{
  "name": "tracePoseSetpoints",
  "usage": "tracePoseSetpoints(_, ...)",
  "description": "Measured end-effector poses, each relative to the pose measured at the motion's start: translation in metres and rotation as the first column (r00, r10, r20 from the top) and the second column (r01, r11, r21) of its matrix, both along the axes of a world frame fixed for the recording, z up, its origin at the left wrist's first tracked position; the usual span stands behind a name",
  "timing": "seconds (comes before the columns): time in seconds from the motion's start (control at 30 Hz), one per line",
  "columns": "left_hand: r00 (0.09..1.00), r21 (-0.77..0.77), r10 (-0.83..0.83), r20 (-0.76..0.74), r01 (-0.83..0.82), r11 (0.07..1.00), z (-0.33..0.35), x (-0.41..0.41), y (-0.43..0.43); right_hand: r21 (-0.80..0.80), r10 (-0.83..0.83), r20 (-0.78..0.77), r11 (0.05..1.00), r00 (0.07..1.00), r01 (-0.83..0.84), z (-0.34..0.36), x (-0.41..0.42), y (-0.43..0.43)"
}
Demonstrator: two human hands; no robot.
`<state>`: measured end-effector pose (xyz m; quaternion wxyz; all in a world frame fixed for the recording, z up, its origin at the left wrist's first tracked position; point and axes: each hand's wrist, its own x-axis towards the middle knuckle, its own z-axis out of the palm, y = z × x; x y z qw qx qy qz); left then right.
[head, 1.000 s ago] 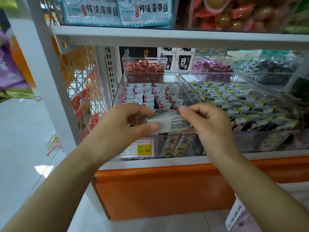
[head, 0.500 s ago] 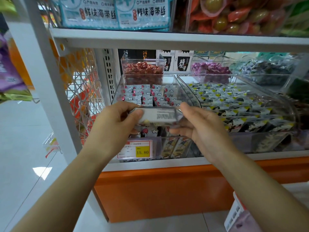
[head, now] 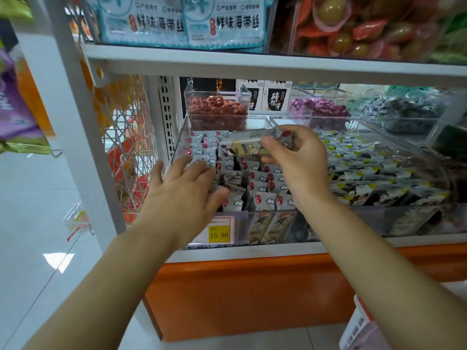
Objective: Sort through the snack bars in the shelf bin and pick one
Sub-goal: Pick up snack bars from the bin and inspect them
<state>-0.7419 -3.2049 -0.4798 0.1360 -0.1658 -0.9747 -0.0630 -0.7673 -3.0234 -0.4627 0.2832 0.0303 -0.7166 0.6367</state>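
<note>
A clear shelf bin [head: 267, 223] on the lower shelf holds several grey-wrapped snack bars [head: 262, 183] with red dots and cloud prints. My right hand [head: 298, 157] is shut on one snack bar [head: 242, 144], holding it lengthways above the back half of the bin. My left hand [head: 187, 188] is open, fingers spread, resting on the bars at the bin's front left corner.
A yellow price tag [head: 219, 234] reading 15.80 sits on the bin front. To the right is a second clear bin [head: 414, 223] of yellow-tipped bars. Behind stand tubs of red candies [head: 217, 109] and purple candies [head: 318, 109]. An upper shelf board [head: 252, 63] overhangs.
My left hand let go of the bar and dropped onto the bars in the bin. My right hand carried the bar up and back over the bin.
</note>
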Motion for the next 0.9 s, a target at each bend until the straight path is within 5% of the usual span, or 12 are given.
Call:
tracePoseSetpoints(0.13,0.999,-0.104,0.001,0.047,0.004,0.995,-0.006,0.000,-0.003,0.241,0.041,0.023,0.969,0.999,-0.045,0.006,-0.022,-0.016)
tracePoseSetpoints(0.37,1.000,-0.148,0.009,0.030,-0.005,0.989,-0.002,0.002,-0.009,0.662,0.060,0.050,0.745,0.997,-0.078,0.014,-0.050,-0.036)
tracePoseSetpoints(0.6,1.000,-0.153,0.011,0.027,-0.007,0.988,-0.001,0.007,-0.013,0.859,0.076,0.204,0.464,0.976,-0.216,0.012,-0.061,-0.054)
tracePoseSetpoints(0.73,0.999,-0.107,0.008,0.046,-0.004,0.994,0.000,0.007,-0.016,0.920,0.140,0.303,0.216,0.942,-0.328,0.004,-0.065,-0.051)
tracePoseSetpoints(0.9,0.999,-0.071,0.018,0.048,-0.015,0.997,0.000,0.004,-0.017,0.809,0.171,0.144,0.548,0.975,-0.215,0.013,-0.080,-0.042)
